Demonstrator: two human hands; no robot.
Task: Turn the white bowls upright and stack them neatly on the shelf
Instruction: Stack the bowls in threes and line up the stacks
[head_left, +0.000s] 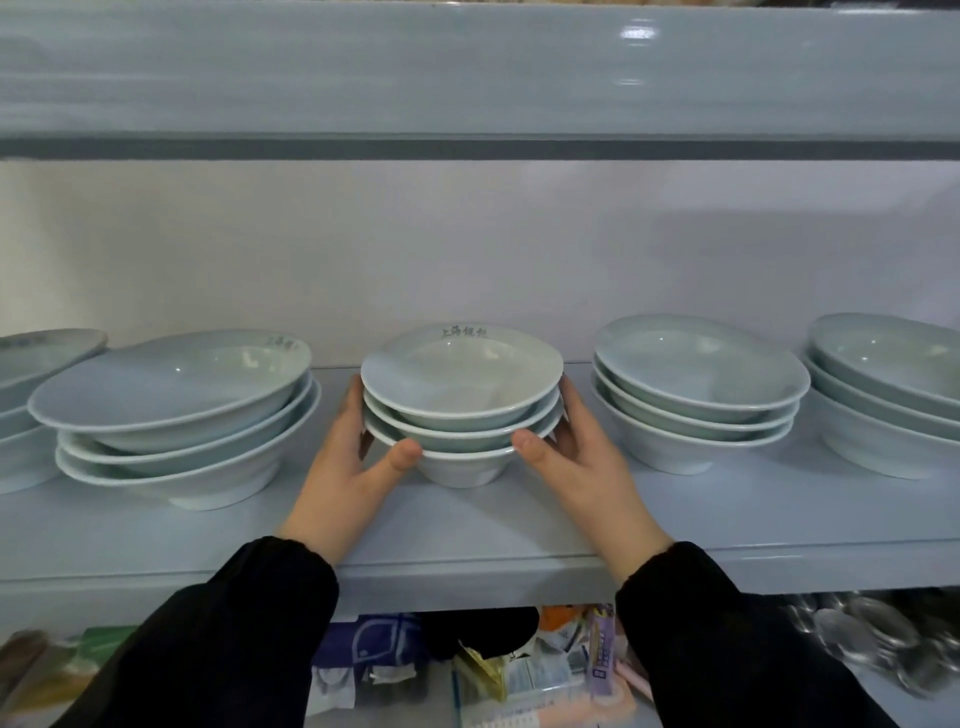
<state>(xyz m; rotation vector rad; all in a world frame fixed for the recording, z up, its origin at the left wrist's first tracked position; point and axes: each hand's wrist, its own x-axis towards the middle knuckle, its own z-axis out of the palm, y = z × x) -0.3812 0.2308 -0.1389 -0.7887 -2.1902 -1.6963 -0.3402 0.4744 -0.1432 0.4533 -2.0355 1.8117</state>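
The left hand (340, 460) and right hand (579, 457) grasp the upright stack of 3 white bowls (462, 415) from both sides, thumbs on its lowest rim; it seems to rest on the shelf (467, 564).

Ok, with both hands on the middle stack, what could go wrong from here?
The left hand and right hand grip the middle stack by its rims, so a jerk might shift its three bowls out of line. The left stack leans unevenly close beside the left hand; a knock could slide its top bowl off.
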